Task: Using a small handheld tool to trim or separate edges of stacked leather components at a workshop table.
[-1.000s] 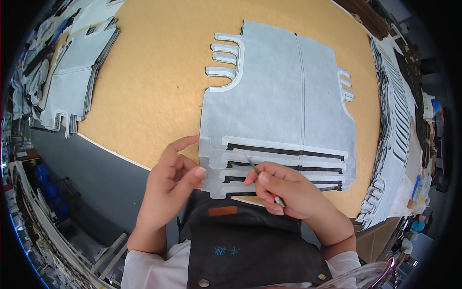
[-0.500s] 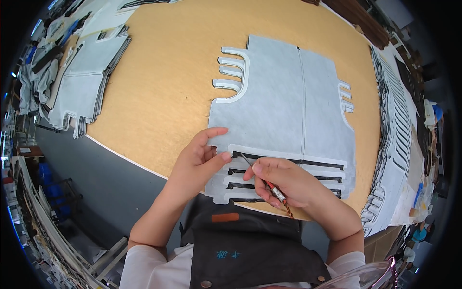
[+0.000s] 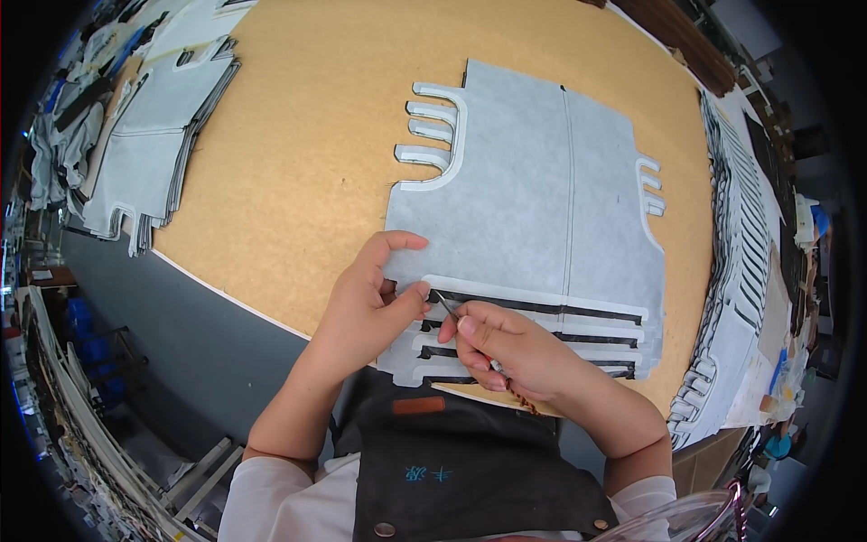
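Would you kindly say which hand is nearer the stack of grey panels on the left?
Left hand: it is at the near left part of the large grey panel, right of the stack. The right hand, holding a thin pointed tool, is farther right.

Panel point(image 3: 506, 199) flat on the table point(image 3: 298, 135) before us; its slots point(image 3: 533, 305) run across the near end, next to the apron point(image 3: 470, 470). Left hand point(image 3: 372, 294) at the panel's near left edge; right hand point(image 3: 510, 348) over the slots, tool point(image 3: 448, 308) in it, tip close to the left hand. We log a left stack point(image 3: 149, 135), a right stack point(image 3: 736, 271). Floor point(image 3: 208, 316) to our left, past the table's edge.
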### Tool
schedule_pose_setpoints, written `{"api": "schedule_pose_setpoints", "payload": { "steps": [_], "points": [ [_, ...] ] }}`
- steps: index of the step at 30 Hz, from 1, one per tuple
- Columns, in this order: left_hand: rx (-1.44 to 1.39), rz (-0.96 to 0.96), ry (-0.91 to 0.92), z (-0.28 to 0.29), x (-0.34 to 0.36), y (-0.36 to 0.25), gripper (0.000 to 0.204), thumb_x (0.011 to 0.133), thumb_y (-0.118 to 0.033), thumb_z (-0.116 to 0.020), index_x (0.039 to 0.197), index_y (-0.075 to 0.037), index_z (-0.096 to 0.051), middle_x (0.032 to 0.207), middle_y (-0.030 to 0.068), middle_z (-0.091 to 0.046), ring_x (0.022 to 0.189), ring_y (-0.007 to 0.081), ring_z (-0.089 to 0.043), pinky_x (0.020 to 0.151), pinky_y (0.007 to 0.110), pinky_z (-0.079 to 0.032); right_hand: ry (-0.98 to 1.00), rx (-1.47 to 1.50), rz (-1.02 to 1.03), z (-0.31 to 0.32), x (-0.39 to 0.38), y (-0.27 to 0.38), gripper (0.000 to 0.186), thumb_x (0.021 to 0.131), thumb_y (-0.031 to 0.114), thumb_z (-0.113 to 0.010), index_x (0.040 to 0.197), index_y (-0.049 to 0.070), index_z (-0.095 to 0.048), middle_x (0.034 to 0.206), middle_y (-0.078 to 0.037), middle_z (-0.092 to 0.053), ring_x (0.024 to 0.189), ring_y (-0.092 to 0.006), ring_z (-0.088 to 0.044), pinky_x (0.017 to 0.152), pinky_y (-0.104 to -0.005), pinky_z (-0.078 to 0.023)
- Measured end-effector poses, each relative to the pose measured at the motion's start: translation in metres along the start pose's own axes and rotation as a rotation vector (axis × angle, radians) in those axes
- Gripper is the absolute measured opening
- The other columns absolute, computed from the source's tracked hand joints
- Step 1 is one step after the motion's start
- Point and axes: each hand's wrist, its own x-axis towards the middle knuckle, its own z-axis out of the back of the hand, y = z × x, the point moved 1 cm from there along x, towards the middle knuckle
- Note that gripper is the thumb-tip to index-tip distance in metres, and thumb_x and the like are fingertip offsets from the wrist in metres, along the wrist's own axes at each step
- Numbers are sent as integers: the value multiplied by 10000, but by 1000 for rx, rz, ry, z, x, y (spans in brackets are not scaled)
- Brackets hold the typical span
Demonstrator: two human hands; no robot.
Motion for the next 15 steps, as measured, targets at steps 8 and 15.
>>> {"api": "schedule_pose_setpoints", "payload": {
  "steps": [8,15],
  "points": [
    [-51,17,20,0,-2,-3,373,883,12,-585,1234,-39,-471,837,23,-590,681,48,-607,606,181,-476,-13,-6,18,-1,1,-2,310,1040,284,-348,1027,16,-503,643,24,-380,486,-52,-326,464,-203,-288],
    [-87,27,35,0,0,0,374,890,13,-581,1242,-35,-464,857,26,-594,714,51,-611,647,189,-499,-28,-54,21,-1,4,-2,306,1043,278,-342,1003,20,-501,637,26,-383,482,-51,-325,460,-207,-292]
  ]
}}
